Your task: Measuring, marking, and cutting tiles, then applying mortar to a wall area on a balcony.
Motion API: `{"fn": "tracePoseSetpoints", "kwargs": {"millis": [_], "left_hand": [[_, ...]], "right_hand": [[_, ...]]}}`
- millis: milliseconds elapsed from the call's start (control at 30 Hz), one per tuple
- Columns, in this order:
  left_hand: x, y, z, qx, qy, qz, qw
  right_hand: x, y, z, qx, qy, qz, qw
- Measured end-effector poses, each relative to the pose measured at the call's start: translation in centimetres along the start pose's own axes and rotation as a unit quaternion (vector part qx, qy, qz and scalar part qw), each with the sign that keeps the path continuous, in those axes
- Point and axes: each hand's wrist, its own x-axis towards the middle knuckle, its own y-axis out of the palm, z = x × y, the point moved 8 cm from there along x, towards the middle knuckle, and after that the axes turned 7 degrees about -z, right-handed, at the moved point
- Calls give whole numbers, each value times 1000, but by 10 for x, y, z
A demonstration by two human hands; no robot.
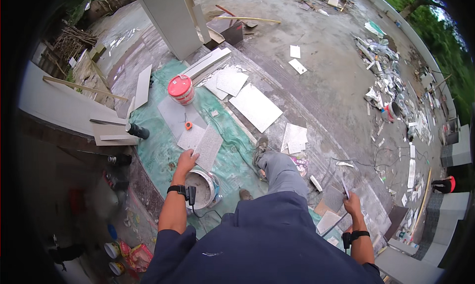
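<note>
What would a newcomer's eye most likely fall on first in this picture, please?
Probably the red-lidded bucket, left of the picture's middle, bright against the wide green sheet. Next, perhaps, the left hand gripping a pale speckled tile, just above an open bucket in the view. A small orange tape measure lies nearby on a grey tile.

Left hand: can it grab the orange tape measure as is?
Probably not without freeing up: the left hand seems to be gripping a speckled tile. Otherwise the way looks clear; the tape measure lies uncovered, just beyond the hand.
</note>
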Motion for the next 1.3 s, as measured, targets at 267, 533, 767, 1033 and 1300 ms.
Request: {"fn": "tracePoseSetpoints", "kwargs": {"millis": [267,533,767,1033,1300], "left_hand": [[293,43,-37,-93,-110,44,989],[659,222,5,-46,-149,77,985],[947,565,184,-89,-187,202,957],[1087,834,350,-126,-204,289,927],[1126,926,415,-121,-237,280,922]], "right_hand": [[424,8,207,7,-99,35,994],[885,209,378,-42,-256,177,949],[1195,612,423,-113,-335,288,890],[1321,970,378,-73,-357,407,837],[1352,1100,353,-65,-409,442,796]]}}
